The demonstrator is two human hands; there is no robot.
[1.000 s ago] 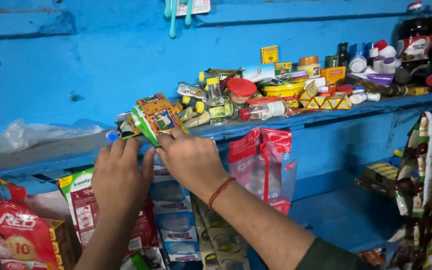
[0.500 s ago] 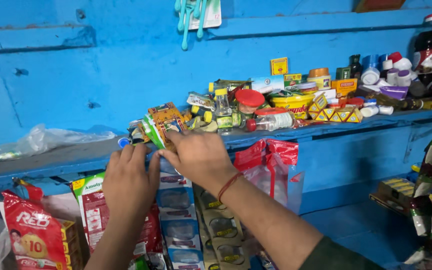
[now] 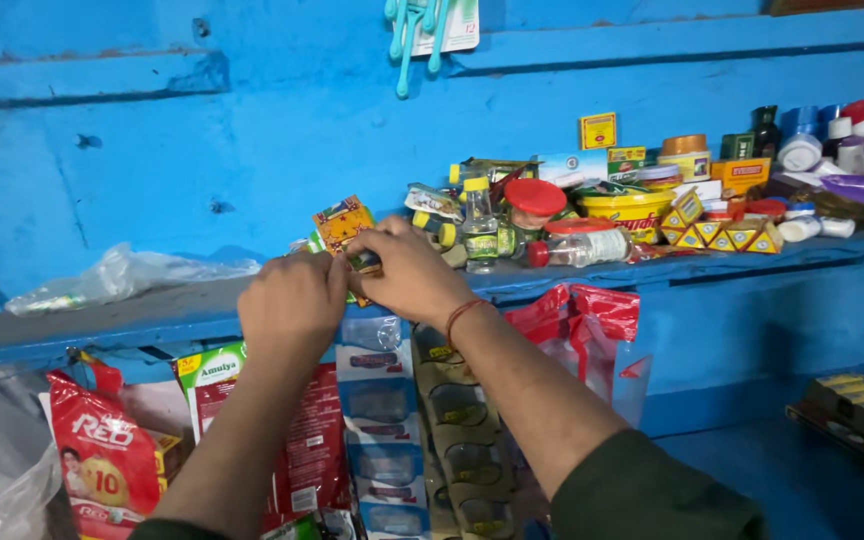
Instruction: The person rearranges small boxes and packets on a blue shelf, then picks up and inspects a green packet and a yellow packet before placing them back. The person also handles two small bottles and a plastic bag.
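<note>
Head view, blue shop shelf. Both hands meet at the front edge of the shelf; the left hand is curled into a near fist, its fingers closed on something hidden beneath them; whether they grip the sachets cannot be told; the right hand pinches the lower end of the sachets between thumb and fingers. The sachets rise just above the fingertips, tilted, their lower part covered by the hands.

Progress, as a judgement: the work appears midway; the sachets are in hand at the shelf but not yet let go; nothing shows them settled among the goods.

Appearance: a small flat strip, orange and yellow print with a green edge, glossy, slightly bent.

Surroundings: to the right of the right fingers, close by, stand a small bottle with a yellow cap and a jar with a red lid; to the left of the left fingers, well apart, lies a clear bag; below the fingers hang packet strips.
</note>
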